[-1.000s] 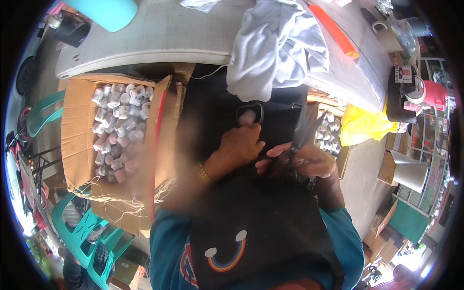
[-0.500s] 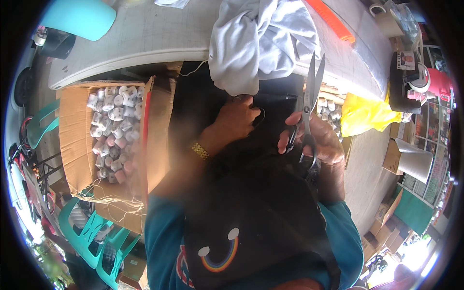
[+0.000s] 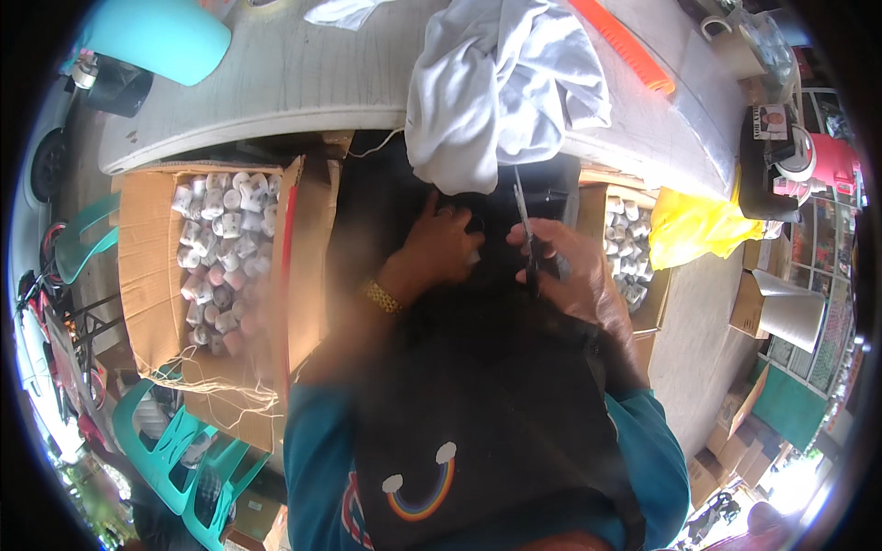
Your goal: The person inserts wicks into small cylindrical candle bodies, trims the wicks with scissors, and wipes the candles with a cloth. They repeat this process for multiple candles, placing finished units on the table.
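Note:
A pale grey-white cloth [image 3: 505,83] lies bunched on the table and hangs over its near edge. Just under the hanging end is my left hand [image 3: 443,243], with a gold watch on the wrist. Its fingers are curled; what they hold, if anything, is lost against the dark background. To its right, my right hand [image 3: 574,271] grips a pair of scissors [image 3: 523,204] by the black handles. The blades point up, seen nearly edge-on, with their tips close to the cloth. A black apron [image 3: 514,413] with a rainbow patch covers my front.
At my left stands an open cardboard box [image 3: 147,266] of small white and pinkish cylinders; another box [image 3: 650,308] of them is at my right. A yellow plastic bag [image 3: 698,225] is beside it. On the white table [image 3: 303,78] are an orange strip [image 3: 625,46] and a turquoise container [image 3: 161,37].
My right hand has brought the scissors left and lower, closer to my left hand, turning the blades edge-on. My left hand stays curled beneath the cloth. The view has shifted slightly.

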A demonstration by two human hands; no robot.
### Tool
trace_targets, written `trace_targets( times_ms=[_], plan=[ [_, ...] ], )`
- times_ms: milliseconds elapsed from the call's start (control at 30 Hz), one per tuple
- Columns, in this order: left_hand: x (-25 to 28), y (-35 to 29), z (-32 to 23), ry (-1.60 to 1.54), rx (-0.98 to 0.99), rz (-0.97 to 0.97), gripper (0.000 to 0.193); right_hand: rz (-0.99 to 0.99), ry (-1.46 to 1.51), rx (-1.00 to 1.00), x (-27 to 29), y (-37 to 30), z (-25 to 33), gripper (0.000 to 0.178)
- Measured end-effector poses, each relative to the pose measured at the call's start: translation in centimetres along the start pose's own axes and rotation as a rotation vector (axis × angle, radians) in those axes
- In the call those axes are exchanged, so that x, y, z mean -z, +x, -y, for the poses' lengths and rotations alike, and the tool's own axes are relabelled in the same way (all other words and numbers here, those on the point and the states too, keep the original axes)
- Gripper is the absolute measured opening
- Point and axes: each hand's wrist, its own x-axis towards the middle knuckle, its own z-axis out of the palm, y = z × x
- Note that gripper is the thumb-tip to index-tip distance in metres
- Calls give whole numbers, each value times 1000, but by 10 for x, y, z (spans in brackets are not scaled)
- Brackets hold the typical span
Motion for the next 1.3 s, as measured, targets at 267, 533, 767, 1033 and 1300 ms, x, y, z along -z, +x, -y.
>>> trace_targets(
  times_ms=[267, 533, 767, 1033, 1300],
  plan=[
    [51, 1, -2, -549, 245, -39, 45, -25, 76, 8, 11, -4, 17, 55],
    [84, -34, -15, -1911, 271, -372, 46, 211, 173, 20, 20, 0, 16, 55],
    [103, -58, -7, -2308, -32, -322, 63, 329, 515, 26, 26, -8, 4, 73],
    [100, -74, -28, -2120, 601, -454, 54, 453, 565, 118, 26, -7, 1, 72],
    [126, -71, -38, -1861, 172, -577, 62, 426, 472, 115, 24, -4, 11, 66]
  ],
)
